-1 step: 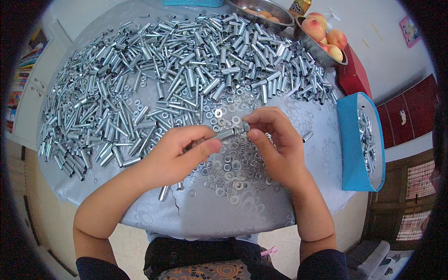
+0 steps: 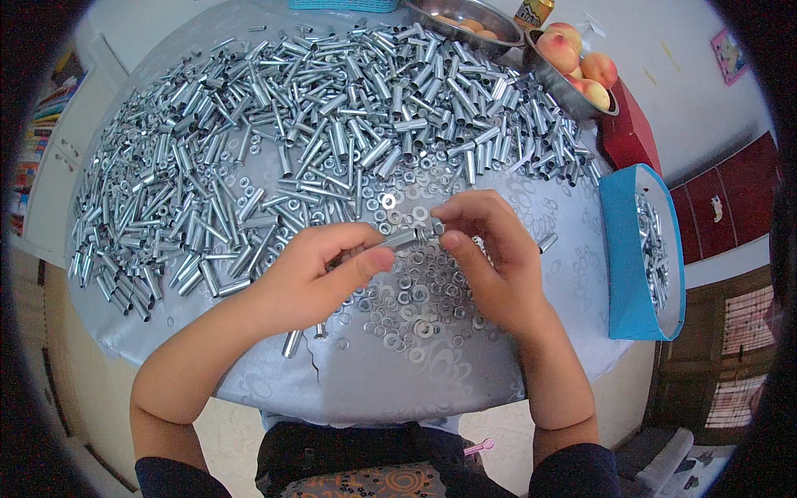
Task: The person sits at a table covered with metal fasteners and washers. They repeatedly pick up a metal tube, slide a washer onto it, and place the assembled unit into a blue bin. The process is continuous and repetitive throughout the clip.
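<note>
Between thumb and fingers, my left hand [image 2: 320,270] grips a shiny metal sleeve [image 2: 402,239] that points to the right. My right hand [image 2: 490,257] pinches a hex nut [image 2: 436,226] at the sleeve's right end, where a washer seems to sit too. How far the nut is threaded cannot be made out. Loose washers and nuts [image 2: 419,295] lie on the cloth beneath and between both hands. Close below my left hand are another sleeve [image 2: 292,343] and a bolt [image 2: 320,330]. A wide heap of metal sleeves and bolts [image 2: 332,108] spreads beyond my hands.
A blue box [image 2: 608,249] holding metal parts stands at the table's right edge. Farther back are a metal bowl of peaches [image 2: 610,106], a metal bowl of eggs [image 2: 423,17], a can [image 2: 534,12] and a red box [image 2: 628,137]. A grey patterned cloth [image 2: 374,386] covers the table.
</note>
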